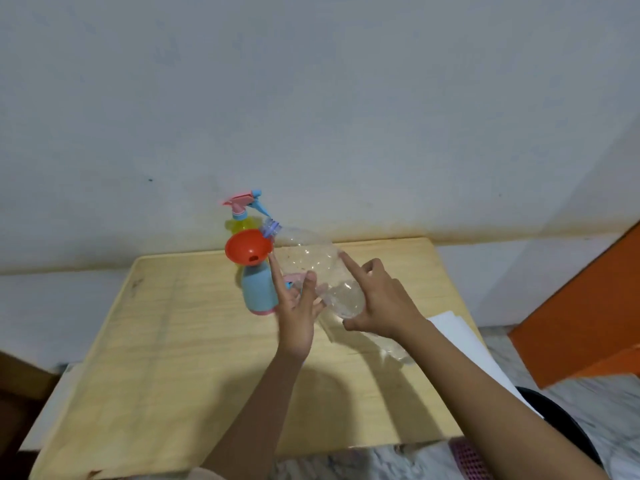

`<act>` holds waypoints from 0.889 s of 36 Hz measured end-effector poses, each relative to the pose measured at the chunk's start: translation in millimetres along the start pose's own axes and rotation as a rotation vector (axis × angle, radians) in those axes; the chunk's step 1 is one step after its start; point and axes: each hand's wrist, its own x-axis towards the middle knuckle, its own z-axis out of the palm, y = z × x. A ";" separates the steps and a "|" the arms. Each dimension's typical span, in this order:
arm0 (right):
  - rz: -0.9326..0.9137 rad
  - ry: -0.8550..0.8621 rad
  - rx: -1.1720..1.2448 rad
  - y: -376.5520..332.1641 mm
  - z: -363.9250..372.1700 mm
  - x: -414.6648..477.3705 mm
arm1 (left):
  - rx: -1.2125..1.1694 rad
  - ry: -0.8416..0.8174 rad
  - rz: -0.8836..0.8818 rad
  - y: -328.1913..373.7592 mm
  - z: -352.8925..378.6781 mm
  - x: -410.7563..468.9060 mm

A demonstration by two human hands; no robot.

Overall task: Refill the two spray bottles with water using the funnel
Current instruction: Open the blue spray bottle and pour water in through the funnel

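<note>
A clear plastic water bottle (311, 261) is tilted, its open neck over the red funnel (246, 250). The funnel sits in the top of a blue spray bottle (259, 292) with a pink base. Behind it stands a yellow spray bottle (242, 225) with a pink and blue trigger head. My left hand (296, 306) and my right hand (377, 299) both grip the lower part of the clear bottle, index fingers stretched along it. A pink and blue piece, perhaps the other trigger head, shows partly behind my left hand.
All stands on a small wooden table (173, 341) against a white wall. White sheets of paper (460, 337) lie at the table's right edge. An orange panel (588, 306) rises on the right, and a marbled floor shows below.
</note>
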 end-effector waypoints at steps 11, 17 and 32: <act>0.030 -0.048 -0.220 -11.7 -22.5 -0.8 | -0.107 0.082 -0.099 2.9 8.5 -8.6; 0.049 -0.063 -0.313 -20.7 -37.1 2.7 | -0.195 0.118 -0.109 7.0 18.9 -7.0; 0.032 -0.107 -0.429 -30.8 -55.5 12.4 | -0.227 0.102 -0.125 6.4 22.0 -0.8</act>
